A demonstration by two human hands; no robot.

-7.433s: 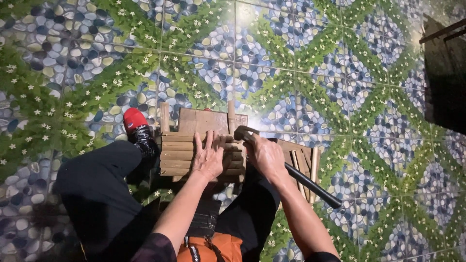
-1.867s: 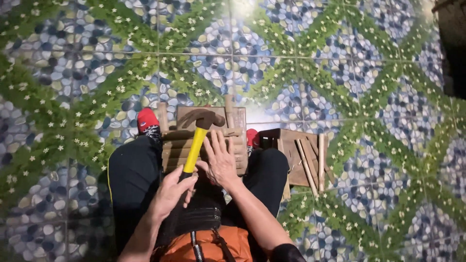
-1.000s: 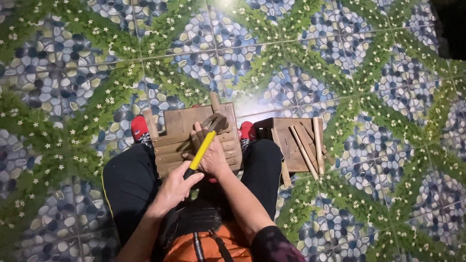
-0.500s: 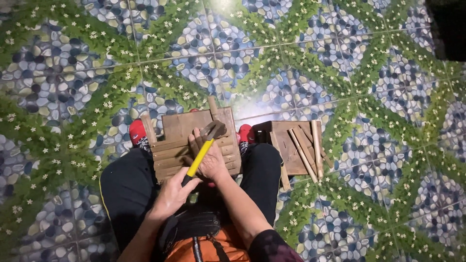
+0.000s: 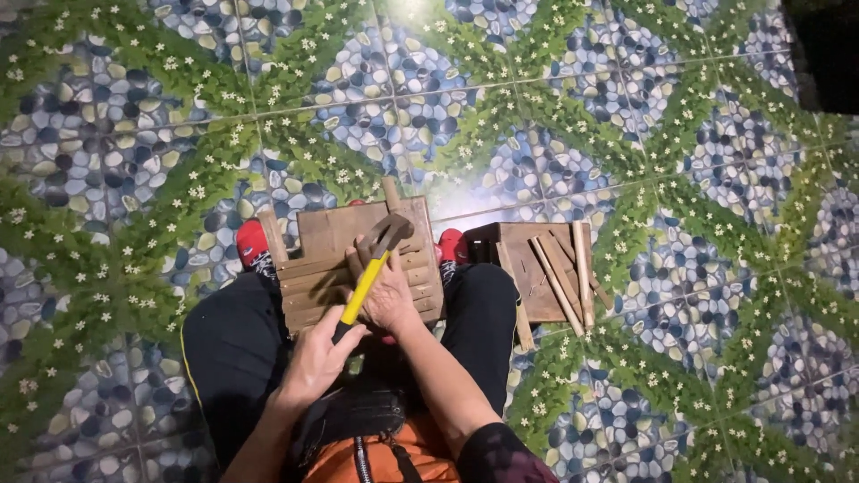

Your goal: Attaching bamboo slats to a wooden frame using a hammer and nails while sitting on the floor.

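The hammer [image 5: 369, 268] is hanging over a small slatted wooden crate [image 5: 358, 259] that is sitting on the patterned floor [image 5: 626, 107] between the person's knees. Its yellow handle is running up and away from the person, and the dark metal head is hovering just above the far part of the crate's top. It looks head-heavy and stiff — the steel end will likely want to swing, while the smooth yellow shaft could be slick, so the sensible place to take it is low on the handle near the dark grip end, which is where it is being taken.

The left hand [image 5: 315, 362] is closing around that lower end of the handle, fingers wrapping it snugly, no gap showing. The right hand [image 5: 386, 291] is lying flat and spread on the crate's slats, palm down, pressing the wood and gripping nothing; the handle is passing right over or beside its fingers, and I cannot tell whether they are touching it.

The crate itself seems light but rigid — thin rough slats that may split or shift. Just to the right, a second wooden piece [image 5: 523, 268] is lying on the floor with several loose sticks [image 5: 564, 273] resting across it. Red shoes [image 5: 251, 243] are peeking out on either side of the crate.
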